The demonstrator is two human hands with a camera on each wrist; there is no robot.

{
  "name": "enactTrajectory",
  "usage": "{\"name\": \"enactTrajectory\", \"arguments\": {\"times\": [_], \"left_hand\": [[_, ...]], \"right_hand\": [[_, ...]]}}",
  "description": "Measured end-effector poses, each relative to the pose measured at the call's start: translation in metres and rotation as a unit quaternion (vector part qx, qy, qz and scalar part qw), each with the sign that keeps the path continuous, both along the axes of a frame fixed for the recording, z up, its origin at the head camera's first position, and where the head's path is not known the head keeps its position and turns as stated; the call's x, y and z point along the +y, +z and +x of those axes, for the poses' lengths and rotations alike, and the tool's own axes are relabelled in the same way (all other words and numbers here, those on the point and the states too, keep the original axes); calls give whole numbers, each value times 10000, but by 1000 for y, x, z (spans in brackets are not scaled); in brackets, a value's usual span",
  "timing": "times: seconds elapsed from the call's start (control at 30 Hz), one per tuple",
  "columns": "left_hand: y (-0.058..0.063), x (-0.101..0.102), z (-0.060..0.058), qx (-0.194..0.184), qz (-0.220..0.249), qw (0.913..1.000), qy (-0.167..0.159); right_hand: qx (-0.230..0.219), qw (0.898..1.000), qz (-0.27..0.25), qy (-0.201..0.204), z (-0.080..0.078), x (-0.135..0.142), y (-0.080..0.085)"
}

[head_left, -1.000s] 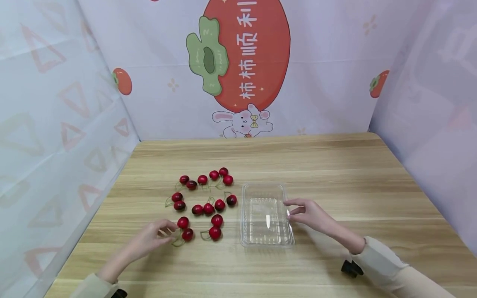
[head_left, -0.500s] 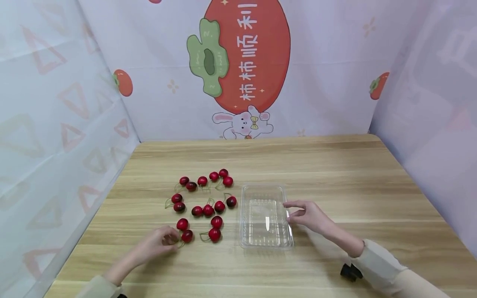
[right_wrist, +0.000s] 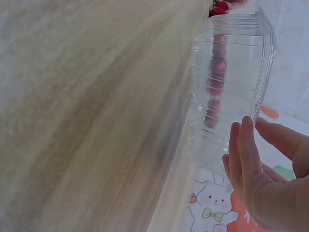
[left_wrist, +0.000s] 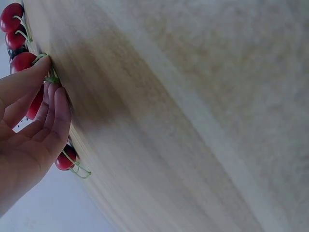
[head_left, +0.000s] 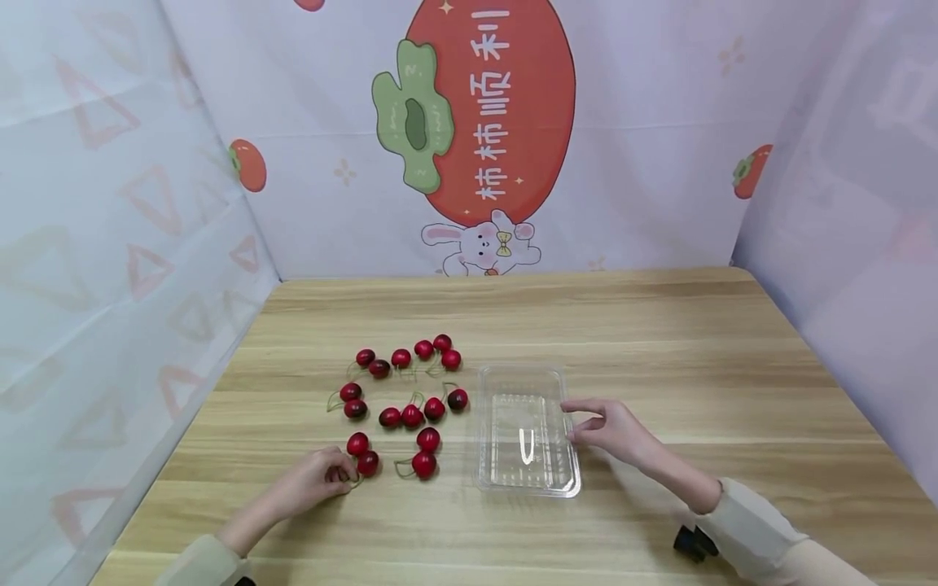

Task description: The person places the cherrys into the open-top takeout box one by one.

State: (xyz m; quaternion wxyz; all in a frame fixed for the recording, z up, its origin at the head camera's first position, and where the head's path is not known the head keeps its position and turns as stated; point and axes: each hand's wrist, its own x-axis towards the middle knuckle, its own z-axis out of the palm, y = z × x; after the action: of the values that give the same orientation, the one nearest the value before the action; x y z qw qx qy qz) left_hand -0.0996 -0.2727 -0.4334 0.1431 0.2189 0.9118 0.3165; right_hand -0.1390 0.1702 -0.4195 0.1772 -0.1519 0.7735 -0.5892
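Observation:
Near the front left of the table, my left hand (head_left: 317,482) pinches the green stems (left_wrist: 51,77) of a pair of red cherries (head_left: 362,454) between thumb and fingertips. Both fruits still lie on the wood. To the right stands a clear plastic container (head_left: 528,480), lidless in view and with nothing inside. My right hand (head_left: 611,429) holds its right rim, thumb on one side and fingers on the other, as the right wrist view (right_wrist: 270,183) shows. Another cherry pair (head_left: 425,452) lies between the left hand and the container.
Several more dark red cherries (head_left: 412,415) with thin stems lie in loose rows behind, left of the container. The wooden table (head_left: 659,342) runs back to a printed cloth wall (head_left: 645,146), with cloth walls on both sides. A black object (head_left: 692,543) sits by the right sleeve.
My left hand has moved slightly right and down, and its fingers have closed on the stems of the near cherry pair. The right hand keeps its hold on the container's rim.

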Motion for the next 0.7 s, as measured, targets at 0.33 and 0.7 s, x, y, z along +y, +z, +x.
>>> {"name": "enactTrajectory", "arguments": {"times": [0.33, 0.7], "left_hand": [[-2, 0, 0, 41, 190, 9997, -172], [2, -4, 2, -188, 795, 9966, -143]], "right_hand": [[0, 9999, 106, -104, 2, 0, 0], [23, 9997, 174, -141, 3, 1, 5]]}}
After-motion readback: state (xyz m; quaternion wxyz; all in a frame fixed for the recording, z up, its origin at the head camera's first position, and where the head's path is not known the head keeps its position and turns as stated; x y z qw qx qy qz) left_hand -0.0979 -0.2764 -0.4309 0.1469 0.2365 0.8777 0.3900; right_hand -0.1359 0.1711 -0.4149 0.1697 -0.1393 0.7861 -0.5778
